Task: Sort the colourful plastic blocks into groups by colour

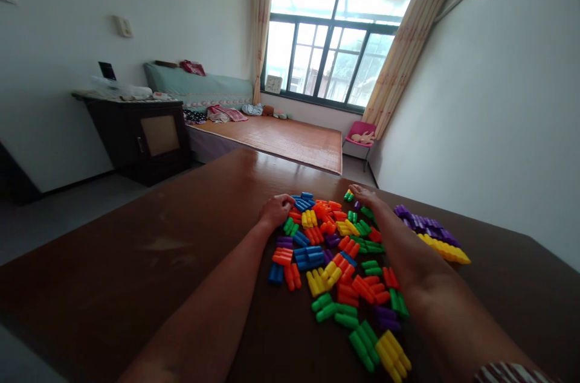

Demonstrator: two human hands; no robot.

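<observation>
Plastic bullet-shaped building blocks in several colours lie scattered between my two forearms. My left hand (275,210) is at the far left edge of the pile with its fingers curled, right beside some blue blocks (304,203); what is inside the fingers, if anything, is hidden. At the far end of the pile is my right hand (364,194), its fingers stretched out next to a small green and yellow block (348,196). Orange blocks (324,210) lie between the hands. Green blocks (364,344) and a yellow block (393,356) are nearest me.
Right of my right forearm, joined rows of purple blocks (426,225) and yellow blocks (444,248) lie on the brown table (172,244). Beyond the table stand a bed (290,135), a dark cabinet (136,138) and a pink chair (360,129), below a window.
</observation>
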